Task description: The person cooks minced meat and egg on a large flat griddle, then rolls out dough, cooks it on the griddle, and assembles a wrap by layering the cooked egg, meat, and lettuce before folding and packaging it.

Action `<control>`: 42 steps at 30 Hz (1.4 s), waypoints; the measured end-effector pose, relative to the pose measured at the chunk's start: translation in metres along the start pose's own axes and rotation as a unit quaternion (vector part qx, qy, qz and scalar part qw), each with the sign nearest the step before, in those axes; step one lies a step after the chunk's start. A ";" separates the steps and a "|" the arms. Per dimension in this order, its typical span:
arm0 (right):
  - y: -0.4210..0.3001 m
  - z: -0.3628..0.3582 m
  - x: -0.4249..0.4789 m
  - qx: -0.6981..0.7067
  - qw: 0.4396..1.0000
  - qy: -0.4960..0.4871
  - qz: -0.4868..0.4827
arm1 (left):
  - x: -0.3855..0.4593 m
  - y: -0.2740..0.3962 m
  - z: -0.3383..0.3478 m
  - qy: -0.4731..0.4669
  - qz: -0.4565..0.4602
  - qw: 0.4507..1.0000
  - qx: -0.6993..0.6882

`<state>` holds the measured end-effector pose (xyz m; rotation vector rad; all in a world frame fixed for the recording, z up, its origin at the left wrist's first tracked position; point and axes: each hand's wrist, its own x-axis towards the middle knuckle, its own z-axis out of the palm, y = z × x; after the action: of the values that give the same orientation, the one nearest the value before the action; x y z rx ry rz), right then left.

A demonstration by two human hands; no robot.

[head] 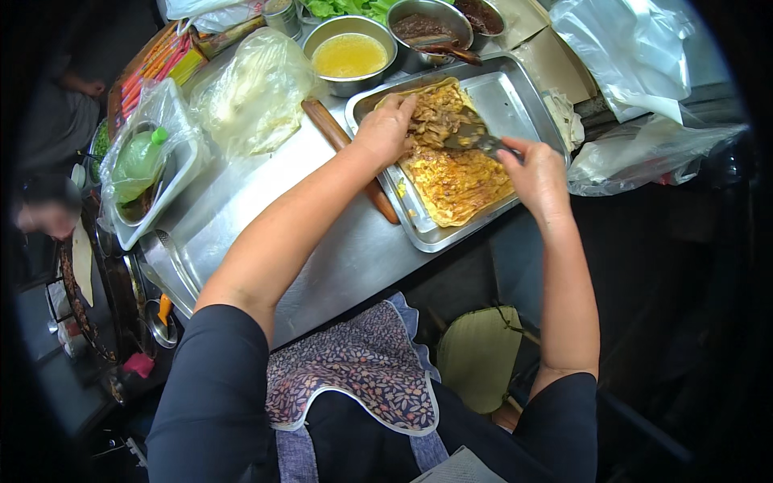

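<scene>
A browned egg flatbread [456, 187] lies spread in a rectangular steel tray [435, 244], with chopped brown filling [430, 124] on its far part. My right hand [537, 175] grips the handle of a dark, flat-bladed tool [474, 134], whose blade is over the filling; whether it is a knife or a scraper I cannot tell. My left hand [386, 130] rests at the left edge of the flatbread and filling, fingertips on the food. A wooden rolling pin [329, 124] lies beside the tray, passing partly under my left forearm.
Beyond the tray stand a steel bowl of yellow liquid [350, 55] and a bowl of brown sauce [430, 27]. Plastic-wrapped dough [253, 96] and a white tray [175, 193] with a green bottle [137, 166] are left. Plastic bags [628, 54] lie right. Another person is at far left.
</scene>
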<state>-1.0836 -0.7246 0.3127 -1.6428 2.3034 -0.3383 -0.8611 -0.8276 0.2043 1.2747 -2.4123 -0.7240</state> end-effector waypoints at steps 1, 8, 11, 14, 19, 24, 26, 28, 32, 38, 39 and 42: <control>-0.007 -0.013 0.000 -0.050 0.998 0.013 -0.023 | -0.005 -0.003 -0.005 0.020 0.005 1.000 -0.009; -0.003 0.014 -0.019 -0.268 0.915 0.176 -0.246 | -0.052 -0.015 -0.039 0.066 0.030 0.995 -0.075; -0.007 0.027 -0.030 -0.296 0.892 0.229 -0.253 | -0.097 -0.032 -0.058 0.124 0.041 0.987 -0.088; -0.012 0.020 -0.033 -0.339 0.889 0.160 -0.265 | -0.164 -0.055 -0.096 0.136 -0.026 0.987 -0.079; -0.125 -0.002 -0.073 0.098 0.971 0.014 -0.219 | -0.327 -0.120 -0.153 0.281 -0.065 0.950 -0.118; -0.379 0.052 -0.189 0.174 0.911 -0.274 -0.254 | -0.527 -0.161 -0.227 0.357 -0.216 0.901 -0.121; -0.477 0.082 -0.238 0.196 0.826 -0.350 -0.396 | -0.590 -0.146 -0.231 0.397 -0.295 0.865 -0.082; -0.578 0.154 -0.289 0.210 0.731 -0.314 -0.568 | -0.666 -0.168 -0.251 0.425 -0.338 0.838 -0.057; -0.728 0.237 -0.359 -0.005 0.643 -0.119 -0.756 | -0.749 -0.162 -0.251 0.477 -0.430 0.766 -0.038; -0.839 0.366 -0.422 -0.165 0.538 0.072 -0.824 | -0.811 -0.151 -0.223 0.480 -0.491 0.723 -0.078; -0.837 0.369 -0.442 -0.180 0.519 0.054 -0.834 | -0.817 -0.151 -0.216 0.488 -0.493 0.717 -0.071; -0.813 0.336 -0.464 -0.198 0.413 0.026 -0.889 | -0.830 -0.153 -0.221 0.498 -0.482 0.719 -0.055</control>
<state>-0.1036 -0.5541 0.3341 -3.4560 -0.5335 -0.1225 -0.1908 -0.2727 0.2638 2.1001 -0.7433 -0.2066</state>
